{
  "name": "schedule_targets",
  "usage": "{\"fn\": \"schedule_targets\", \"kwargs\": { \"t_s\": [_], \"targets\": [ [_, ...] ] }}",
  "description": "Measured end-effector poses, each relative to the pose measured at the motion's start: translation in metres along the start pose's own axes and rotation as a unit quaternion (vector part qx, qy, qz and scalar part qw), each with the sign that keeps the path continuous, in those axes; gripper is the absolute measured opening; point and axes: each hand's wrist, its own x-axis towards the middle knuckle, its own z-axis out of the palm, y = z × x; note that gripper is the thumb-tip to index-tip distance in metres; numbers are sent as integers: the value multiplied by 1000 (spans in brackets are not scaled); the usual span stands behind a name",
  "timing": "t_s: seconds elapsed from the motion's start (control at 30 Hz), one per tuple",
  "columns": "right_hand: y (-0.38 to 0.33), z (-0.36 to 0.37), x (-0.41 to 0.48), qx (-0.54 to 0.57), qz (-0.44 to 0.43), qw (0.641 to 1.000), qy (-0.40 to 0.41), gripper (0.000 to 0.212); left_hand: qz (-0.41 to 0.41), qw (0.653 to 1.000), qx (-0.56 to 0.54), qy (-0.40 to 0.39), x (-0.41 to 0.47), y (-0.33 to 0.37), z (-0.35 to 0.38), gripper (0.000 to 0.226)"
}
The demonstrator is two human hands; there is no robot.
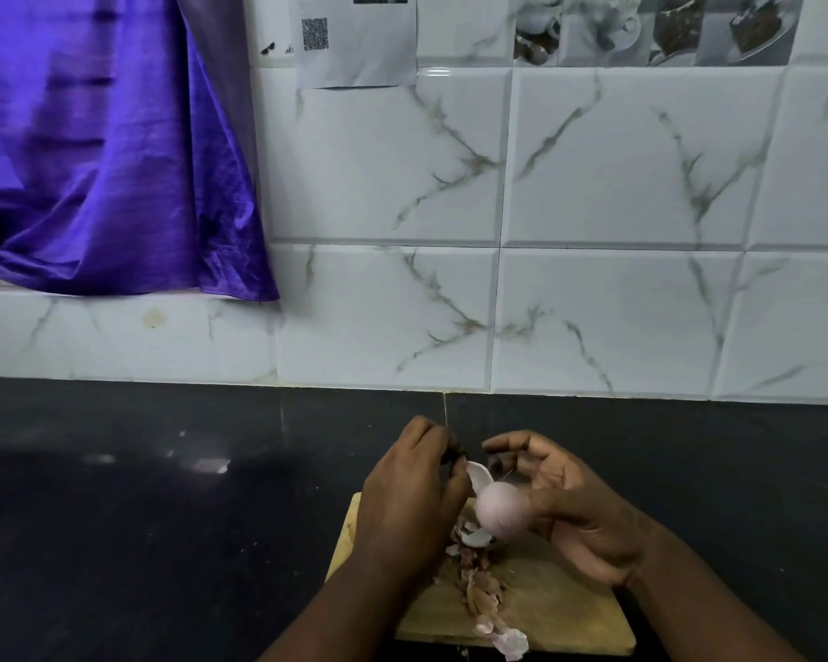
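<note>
When checked, found the onion point(500, 509) held in the air just above the far part of the board point(570, 609), pale, round and skinned. Found it gripped in the right hand point(574, 508) by thumb and curled fingers, with the forefinger arched above and not touching. Noted a peel point(478, 476) rising from the onion's top to the left hand point(409, 489), pinched there by bent fingertips. Saw something small and dark at those fingertips; could not tell what. Logged both hands close together, nearly meeting over the onion, with both forearms crossing the board's near edge.

Below the onion, found scraps point(479, 575) heaped in a line down the board's middle, reaching to and over its near edge. Noted bare wood to the right of the scraps, partly under the right wrist. Could see little of the board's left edge behind the left forearm.

Found the board lying on a dark counter point(139, 518), with counter showing wide on the left, on the right, and between board and wall point(617, 183). Marked glossy reflections at the left. Recorded white marbled tiles on that wall, meeting the counter's back edge. Recorded a purple curtain point(101, 145) at upper left, hem well above the counter. Noted a sheet point(354, 35) with a square code at the top and pictures point(665, 31) of cups and food at top right.
</note>
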Motion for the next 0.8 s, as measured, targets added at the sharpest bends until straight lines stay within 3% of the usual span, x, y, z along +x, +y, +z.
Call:
{"fn": "schedule_targets", "kwargs": {
  "t_s": [0.23,0.5,0.63,0.8],
  "targets": [
    [-9,-8,-2,153,-46,986,-53,86,-79,995,-15,-58,0,-4,0,9],
    [-5,-11,2,142,-52,988,-26,98,-56,997,-41,-34,-2,-1,-5,8],
    [-3,-9,3,57,-58,996,32,113,-46,988,-147,11,1,-1,-2,19],
    [1,-1,2,-190,-80,975,78,109,-69,981,-178,-31,0,1,-1,11]
  ]
}}
